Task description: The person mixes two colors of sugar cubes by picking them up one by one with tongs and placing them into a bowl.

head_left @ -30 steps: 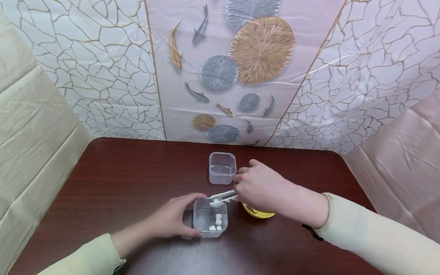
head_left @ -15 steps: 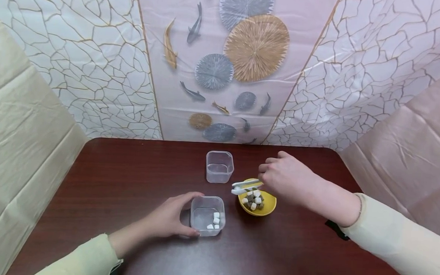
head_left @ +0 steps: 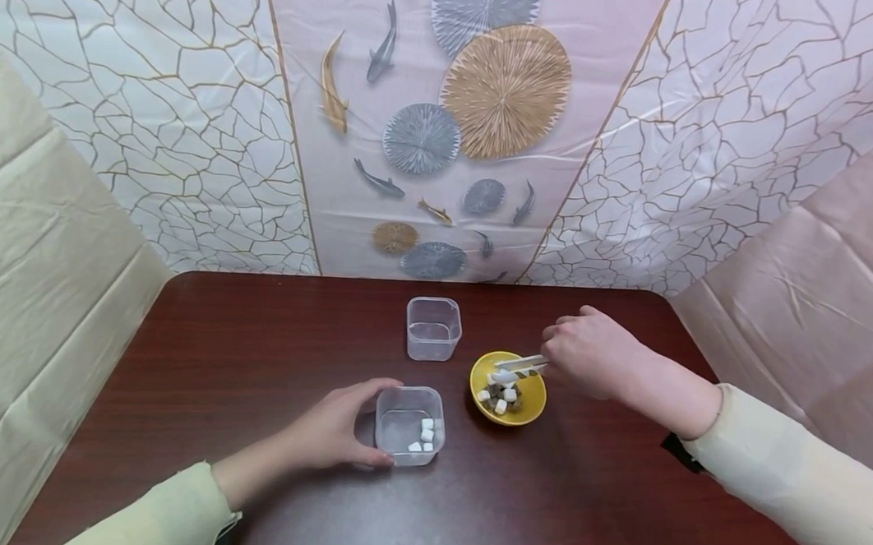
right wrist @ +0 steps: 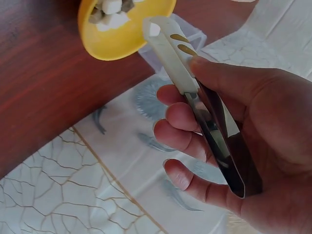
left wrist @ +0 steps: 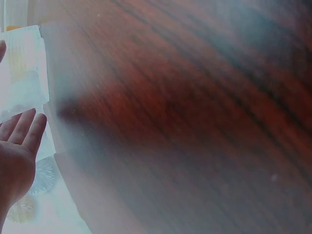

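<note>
My left hand point(head_left: 335, 428) holds a small clear plastic container point(head_left: 397, 425) from its left side, thumb at the near edge and fingers at the far edge. Several white cubes point(head_left: 426, 435) lie in its right part. In the left wrist view, fingers point(left wrist: 36, 131) show below the container's wall. My right hand point(head_left: 591, 351) grips metal tongs with pale tips point(right wrist: 170, 56), thumb along one arm. Those tips overlap white cubes inside a yellow bowl point(head_left: 529, 409), where white and dark brown cubes point(head_left: 517, 404) are mixed.
A second clear container point(head_left: 432, 351) stands behind, between the first one and the table's back edge. The dark reddish wooden table point(head_left: 270, 330) is enclosed by patterned cloth point(head_left: 222, 129) at the back and pale panels at the sides.
My right hand has moved the tongs rightward from over the near container to the yellow bowl, uncovering it. The left hand keeps its hold on the container. The view has shifted slightly.
</note>
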Available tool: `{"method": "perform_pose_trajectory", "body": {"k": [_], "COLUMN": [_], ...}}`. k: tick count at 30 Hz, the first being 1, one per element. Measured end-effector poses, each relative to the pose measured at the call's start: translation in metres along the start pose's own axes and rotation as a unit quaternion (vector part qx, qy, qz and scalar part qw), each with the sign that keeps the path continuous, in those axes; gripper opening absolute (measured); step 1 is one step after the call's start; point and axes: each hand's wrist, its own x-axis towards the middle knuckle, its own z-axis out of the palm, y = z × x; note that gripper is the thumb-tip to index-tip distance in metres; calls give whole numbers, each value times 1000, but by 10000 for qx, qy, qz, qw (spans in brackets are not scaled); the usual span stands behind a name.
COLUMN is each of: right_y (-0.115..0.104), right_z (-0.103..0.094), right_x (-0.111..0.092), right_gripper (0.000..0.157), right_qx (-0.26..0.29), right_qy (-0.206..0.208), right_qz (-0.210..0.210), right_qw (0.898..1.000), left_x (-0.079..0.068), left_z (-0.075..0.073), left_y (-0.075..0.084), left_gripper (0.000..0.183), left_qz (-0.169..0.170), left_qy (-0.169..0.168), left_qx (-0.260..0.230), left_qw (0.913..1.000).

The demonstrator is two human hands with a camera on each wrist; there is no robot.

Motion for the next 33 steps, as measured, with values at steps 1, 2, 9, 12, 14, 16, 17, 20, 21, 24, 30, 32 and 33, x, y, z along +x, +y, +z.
{"method": "perform_pose_trajectory", "body": {"k": [1, 2, 9, 12, 14, 16, 17, 20, 21, 24, 30, 32, 33], "right_y": [0, 1, 2, 3, 4, 4, 4, 1, 0, -6, -21, -26, -29], "right_z": [2, 4, 10, 8, 6, 4, 3, -1, -3, -9, -20, -23, -24], "right_x": [0, 0, 3, 4, 5, 6, 7, 9, 10, 13, 21, 24, 26], "right_gripper": [25, 25, 23, 24, 24, 25, 25, 24, 24, 22, 18, 19, 19], "right_qx": [28, 54, 207, 297, 357, 443, 480, 631, 664, 700, 604, 574, 560], "right_qy": [-26, -37, -268, -418, -480, -487, -472, -310, -241, -54, 1, 10, 18], "right_qz": [0, -4, 60, 172, 220, 220, 202, 72, 19, -156, -465, -542, -574], "right_qw": [10000, 10000, 9994, 9985, 9980, 9976, 9975, 9975, 9975, 9974, 9971, 9969, 9968], "left_x": [0, 0, 0, 1, 0, 0, 0, 0, 0, 0, 1, 1, 1], "left_z": [0, 0, -1, -1, -1, -1, -1, -2, -2, -2, -1, 0, 0], "left_y": [0, 0, 2, 2, 2, 2, 2, 2, 2, 2, 1, 0, 0], "left_gripper": [95, 95, 95, 95, 95, 95, 95, 95, 94, 94, 95, 95, 96], "left_qz": [1, 4, -8, -17, -26, -29, -31, -24, -27, -41, -63, -58, -54], "left_qy": [-2, -6, -22, -13, -8, -8, -8, -11, -12, -15, -22, -37, -43], "left_qx": [-8, -14, -87, -76, -68, -73, -82, -101, -107, -87, -23, 5, 17], "left_qw": [10000, 10000, 10000, 10000, 10000, 10000, 10000, 9999, 9999, 10000, 10000, 10000, 10000]}}
